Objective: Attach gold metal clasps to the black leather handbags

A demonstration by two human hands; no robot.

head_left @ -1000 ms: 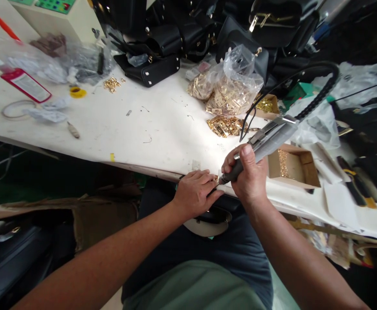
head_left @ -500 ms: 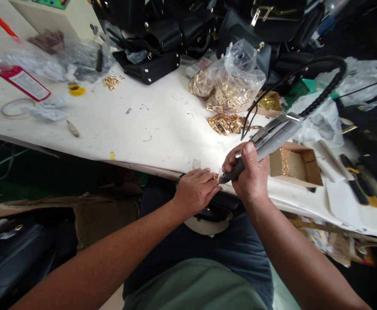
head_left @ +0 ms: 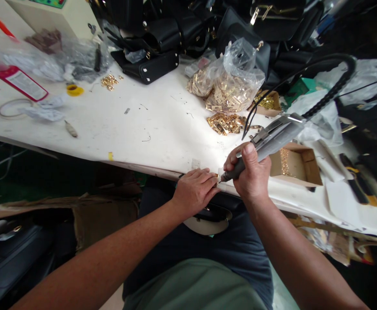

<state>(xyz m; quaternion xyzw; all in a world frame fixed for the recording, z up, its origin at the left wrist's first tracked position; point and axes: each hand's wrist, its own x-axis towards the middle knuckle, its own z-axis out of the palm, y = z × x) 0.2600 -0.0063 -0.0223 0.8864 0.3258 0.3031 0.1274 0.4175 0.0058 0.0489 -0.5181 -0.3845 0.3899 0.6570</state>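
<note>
My right hand is wrapped round a grey electric screwdriver, thumb on top, its cord rising to the upper right. The tool slants down to the left, its bit close to a small gold metal fitting at the table's front edge; whether they touch I cannot tell. Closed over that fitting are the fingers of my left hand, which hide most of it. Below the hands, a black handbag with a beige part rests on my lap, its upper side partly covered by my left hand.
Gold fittings lie in a pile beside a clear plastic bag of more. A cardboard box of small screws stands right of my right hand. Black handbags crowd the back. A red-labelled bottle lies at the left; pliers at the right.
The screwdriver and my right hand have shifted very slightly to the right, and its cord has swung a little the same way. My left hand stays almost still.
</note>
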